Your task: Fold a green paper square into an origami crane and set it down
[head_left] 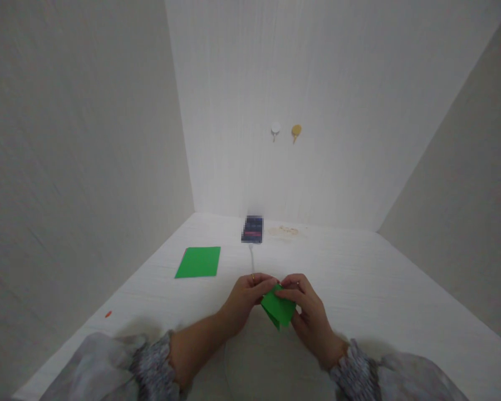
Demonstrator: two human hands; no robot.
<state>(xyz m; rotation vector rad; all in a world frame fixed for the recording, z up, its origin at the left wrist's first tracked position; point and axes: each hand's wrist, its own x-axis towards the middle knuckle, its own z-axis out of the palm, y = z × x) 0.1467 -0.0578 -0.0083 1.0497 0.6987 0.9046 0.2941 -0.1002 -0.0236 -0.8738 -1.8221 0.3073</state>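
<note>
Well, folded green paper (pixel 284 312), illegible screen (pixel 253 229) beyond.

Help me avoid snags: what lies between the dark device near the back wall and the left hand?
In the head view, a pale cable runs over the white tabletop from the dark device to the left hand, where it is hidden.
</note>
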